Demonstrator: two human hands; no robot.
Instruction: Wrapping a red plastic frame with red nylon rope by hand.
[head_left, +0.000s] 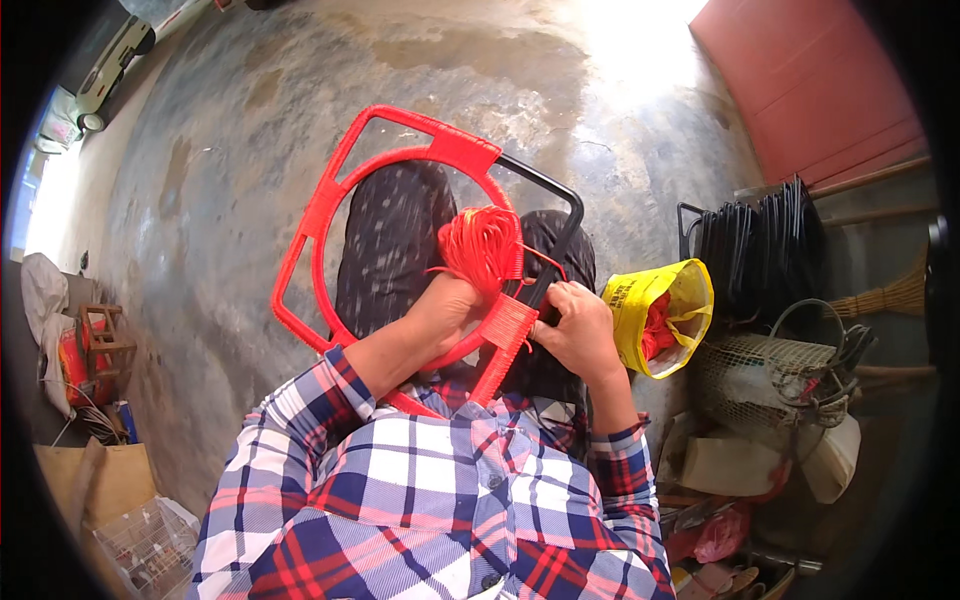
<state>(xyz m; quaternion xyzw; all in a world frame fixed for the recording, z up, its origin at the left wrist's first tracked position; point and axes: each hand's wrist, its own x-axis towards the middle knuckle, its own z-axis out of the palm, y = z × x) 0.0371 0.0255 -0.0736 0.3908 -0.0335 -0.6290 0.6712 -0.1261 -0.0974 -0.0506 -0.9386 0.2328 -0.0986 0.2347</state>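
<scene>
A metal frame [330,190] lies across my lap, mostly wrapped in red cord, with one corner still bare black [555,195]. My left hand [445,310] reaches through the frame's ring and holds a bundle of red cord [482,245]. My right hand [580,330] grips the black bar next to a freshly wound red stretch [505,335], its fingers closed around the bar and cord. Both forearms wear a plaid shirt.
A yellow bag [665,310] with red cord inside stands at my right. Behind it lean stacked black frames [760,245], a wire basket [770,375], a broom and a red board. On the left stand a small wooden stool [100,340] and a cardboard box. The floor is concrete.
</scene>
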